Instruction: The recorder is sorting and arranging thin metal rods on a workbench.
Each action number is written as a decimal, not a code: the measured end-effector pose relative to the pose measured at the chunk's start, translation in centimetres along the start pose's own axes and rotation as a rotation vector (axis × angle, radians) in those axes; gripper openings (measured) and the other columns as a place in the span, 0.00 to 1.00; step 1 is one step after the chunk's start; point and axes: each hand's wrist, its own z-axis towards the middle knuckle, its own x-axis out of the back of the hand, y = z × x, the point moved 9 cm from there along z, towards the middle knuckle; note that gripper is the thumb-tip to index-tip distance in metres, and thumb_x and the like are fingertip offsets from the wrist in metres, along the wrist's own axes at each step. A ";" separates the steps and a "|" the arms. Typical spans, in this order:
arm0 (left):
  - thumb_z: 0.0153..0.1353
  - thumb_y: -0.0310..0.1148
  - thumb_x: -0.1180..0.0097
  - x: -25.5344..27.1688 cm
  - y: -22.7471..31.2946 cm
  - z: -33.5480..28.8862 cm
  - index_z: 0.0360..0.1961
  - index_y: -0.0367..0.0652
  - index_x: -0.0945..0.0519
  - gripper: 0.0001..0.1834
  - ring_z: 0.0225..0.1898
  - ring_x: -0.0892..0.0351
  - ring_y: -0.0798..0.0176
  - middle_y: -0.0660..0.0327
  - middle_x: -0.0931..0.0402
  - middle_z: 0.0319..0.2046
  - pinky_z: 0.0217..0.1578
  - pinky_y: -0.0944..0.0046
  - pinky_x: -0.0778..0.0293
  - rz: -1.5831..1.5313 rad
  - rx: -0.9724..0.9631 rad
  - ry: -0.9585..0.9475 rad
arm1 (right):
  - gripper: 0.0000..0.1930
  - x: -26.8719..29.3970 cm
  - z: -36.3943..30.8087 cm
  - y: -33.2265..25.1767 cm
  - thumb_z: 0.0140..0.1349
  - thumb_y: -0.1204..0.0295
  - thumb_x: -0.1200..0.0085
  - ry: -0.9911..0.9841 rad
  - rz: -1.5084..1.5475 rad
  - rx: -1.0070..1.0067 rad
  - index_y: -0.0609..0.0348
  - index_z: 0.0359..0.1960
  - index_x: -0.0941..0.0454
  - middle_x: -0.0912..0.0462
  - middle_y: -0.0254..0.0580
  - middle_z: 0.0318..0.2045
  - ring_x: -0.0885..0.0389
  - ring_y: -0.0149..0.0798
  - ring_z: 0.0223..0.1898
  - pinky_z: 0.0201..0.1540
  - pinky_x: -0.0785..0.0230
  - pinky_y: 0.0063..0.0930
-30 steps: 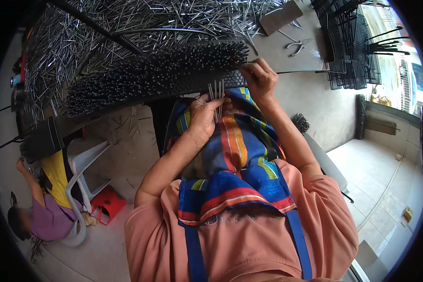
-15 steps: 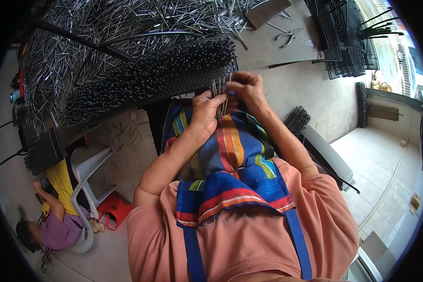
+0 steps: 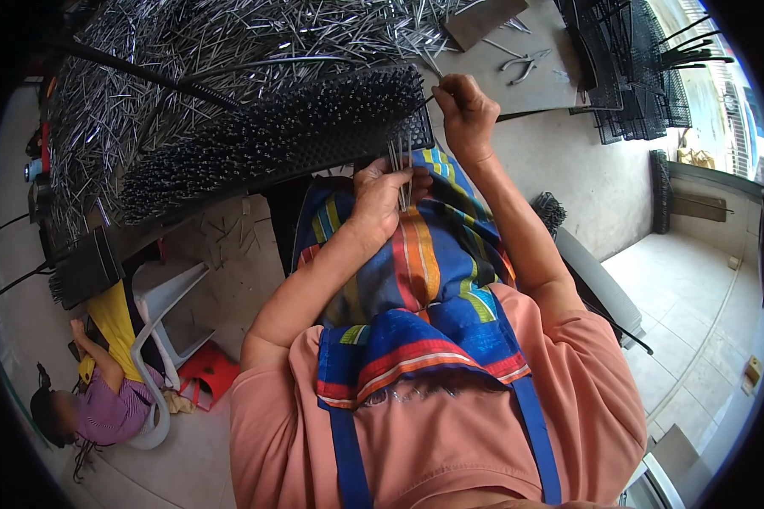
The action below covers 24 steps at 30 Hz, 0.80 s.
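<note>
A long black perforated board (image 3: 314, 159) lies across in front of me, densely set with upright metal pins (image 3: 272, 127). Below its right end, my left hand (image 3: 377, 202) is closed around a small bunch of thin metal pins (image 3: 404, 182), which stick up past the thumb. My right hand (image 3: 470, 119) is raised beside the board's right end, its fingers pinched. From its fingertips a thin dark pin (image 3: 422, 104) slants down to the board; its lower tip is lost among the other pins. Bare holes show along the board's near right part.
A large heap of loose metal pins (image 3: 144, 76) covers the table beyond the board. Pliers (image 3: 526, 63) and a brown plate (image 3: 484, 23) lie at the far right, near stacked black mesh panels (image 3: 641, 76). At lower left a person (image 3: 115, 403) sits on a grey chair (image 3: 154, 339).
My right hand has left the bunch of pins, moving up and right to the board's right end with a thin pin. My left hand stays nearly in place, holding the bunch.
</note>
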 end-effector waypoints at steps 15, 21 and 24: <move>0.61 0.18 0.52 0.1 0.0 0.5 0.41 0.36 0.21 0.10 0.32 0.16 0.59 0.53 0.17 0.35 0.32 0.63 0.19 -0.019 0.014 -0.017 | 0.07 -1.4 -1.5 -0.9 0.55 0.75 0.38 -0.229 -0.383 0.153 0.59 0.37 0.17 0.18 0.45 0.28 0.18 0.44 0.26 0.28 0.28 0.30; 0.63 0.19 0.51 -0.9 -0.1 0.5 0.45 0.36 0.22 0.11 0.38 0.16 0.56 0.52 0.18 0.38 0.41 0.58 0.19 -0.041 0.037 -0.147 | 0.08 -0.6 -4.3 1.3 0.55 0.73 0.38 -0.392 -0.061 -0.336 0.62 0.36 0.17 0.19 0.39 0.24 0.19 0.38 0.26 0.28 0.29 0.31; 0.64 0.21 0.51 -1.9 -0.3 0.2 0.46 0.35 0.23 0.11 0.38 0.15 0.55 0.51 0.18 0.38 0.41 0.57 0.18 0.031 0.066 -0.198 | 0.07 -2.5 -6.8 3.2 0.56 0.74 0.38 -0.607 0.288 -0.667 0.65 0.33 0.18 0.23 0.28 0.20 0.25 0.25 0.23 0.24 0.37 0.22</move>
